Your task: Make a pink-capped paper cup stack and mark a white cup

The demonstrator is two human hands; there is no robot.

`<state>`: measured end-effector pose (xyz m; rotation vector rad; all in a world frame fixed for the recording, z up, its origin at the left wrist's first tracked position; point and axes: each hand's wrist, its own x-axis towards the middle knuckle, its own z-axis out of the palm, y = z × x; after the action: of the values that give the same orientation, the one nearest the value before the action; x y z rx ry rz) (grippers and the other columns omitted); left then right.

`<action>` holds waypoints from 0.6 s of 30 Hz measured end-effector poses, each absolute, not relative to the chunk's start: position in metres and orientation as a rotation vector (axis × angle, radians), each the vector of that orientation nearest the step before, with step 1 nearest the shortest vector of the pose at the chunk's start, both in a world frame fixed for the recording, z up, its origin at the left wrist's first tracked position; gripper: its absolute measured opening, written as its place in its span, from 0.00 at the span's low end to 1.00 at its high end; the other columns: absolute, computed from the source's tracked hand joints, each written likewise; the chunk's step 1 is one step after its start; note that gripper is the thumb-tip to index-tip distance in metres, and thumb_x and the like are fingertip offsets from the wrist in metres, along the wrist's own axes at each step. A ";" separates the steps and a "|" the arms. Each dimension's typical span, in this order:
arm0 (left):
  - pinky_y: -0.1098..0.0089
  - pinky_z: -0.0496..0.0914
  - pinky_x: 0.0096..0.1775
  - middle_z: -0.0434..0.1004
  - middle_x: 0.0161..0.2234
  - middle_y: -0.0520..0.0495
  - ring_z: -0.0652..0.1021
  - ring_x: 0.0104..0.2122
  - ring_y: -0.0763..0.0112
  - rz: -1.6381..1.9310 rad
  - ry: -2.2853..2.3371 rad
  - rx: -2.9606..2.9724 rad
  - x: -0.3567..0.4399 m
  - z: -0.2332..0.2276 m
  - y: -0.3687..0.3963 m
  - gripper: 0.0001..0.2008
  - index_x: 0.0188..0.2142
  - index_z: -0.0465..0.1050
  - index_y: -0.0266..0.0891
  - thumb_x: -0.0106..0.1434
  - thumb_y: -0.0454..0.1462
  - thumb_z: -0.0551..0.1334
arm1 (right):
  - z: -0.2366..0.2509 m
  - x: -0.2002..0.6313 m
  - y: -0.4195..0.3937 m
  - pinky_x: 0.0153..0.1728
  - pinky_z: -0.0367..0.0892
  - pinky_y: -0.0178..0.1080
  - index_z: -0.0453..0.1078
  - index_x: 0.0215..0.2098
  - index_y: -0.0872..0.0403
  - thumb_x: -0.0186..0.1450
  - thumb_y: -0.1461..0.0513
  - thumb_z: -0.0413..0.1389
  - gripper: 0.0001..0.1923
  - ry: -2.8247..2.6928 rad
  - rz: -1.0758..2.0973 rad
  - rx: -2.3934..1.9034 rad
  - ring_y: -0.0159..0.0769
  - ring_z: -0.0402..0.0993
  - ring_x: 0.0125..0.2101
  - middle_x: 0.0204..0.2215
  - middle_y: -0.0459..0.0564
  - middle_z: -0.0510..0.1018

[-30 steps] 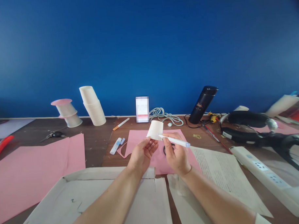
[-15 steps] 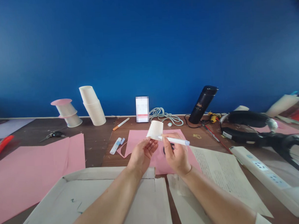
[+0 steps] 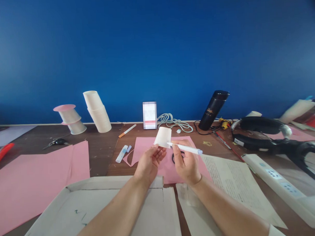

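Observation:
My left hand (image 3: pixel 150 161) holds a white paper cup (image 3: pixel 163 136) by its lower rim, with the narrow end pointing up and away. My right hand (image 3: pixel 186 162) is closed around a white marker (image 3: pixel 188 148) with a pale blue end. The marker's tip meets or nearly meets the cup's right lower side. Beneath both hands lies a pink paper sheet (image 3: pixel 143 146). Scissors with a dark handle loop (image 3: pixel 174 158) rest on it, partly hidden behind the right hand. Left of the sheet is a glue stick (image 3: pixel 122 154) with its cap.
Stacked paper cups (image 3: pixel 99 115) and a cup tower with pink discs (image 3: pixel 69 116) stand back left. A phone (image 3: pixel 149 115), white cable (image 3: pixel 177 123) and black thermos (image 3: pixel 213 111) line the wall. A power strip (image 3: pixel 278 186) and black headset (image 3: pixel 264 140) lie right; a cardboard box lid (image 3: pixel 119 208) is in front.
The marker and my right hand have shifted very slightly, with the marker now a little lower at its back end. The cup stays in my left hand almost unmoved.

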<state>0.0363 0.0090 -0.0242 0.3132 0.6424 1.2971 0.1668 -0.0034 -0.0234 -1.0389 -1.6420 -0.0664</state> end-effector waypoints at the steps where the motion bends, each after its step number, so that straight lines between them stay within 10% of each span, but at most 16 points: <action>1: 0.71 0.74 0.40 0.78 0.29 0.43 0.79 0.32 0.71 1.302 0.648 0.320 0.037 -0.024 0.009 0.04 0.30 0.74 0.31 0.58 0.30 0.60 | -0.023 0.167 -0.003 0.39 0.68 0.44 0.68 0.40 0.53 0.66 0.63 0.49 0.08 -1.636 -0.065 -1.041 0.40 0.72 0.38 0.35 0.52 0.76; 18: 0.69 0.74 0.41 0.78 0.30 0.42 0.78 0.32 0.71 1.300 0.627 0.414 0.037 -0.027 0.007 0.04 0.31 0.75 0.31 0.57 0.31 0.62 | -0.019 0.166 -0.003 0.40 0.66 0.44 0.69 0.39 0.53 0.66 0.62 0.49 0.08 -1.669 -0.150 -1.054 0.39 0.72 0.37 0.34 0.51 0.77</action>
<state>0.0374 0.0067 -0.0267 0.4139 0.6267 1.2996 0.1664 -0.0029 -0.0193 -1.0545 -1.6687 -0.1496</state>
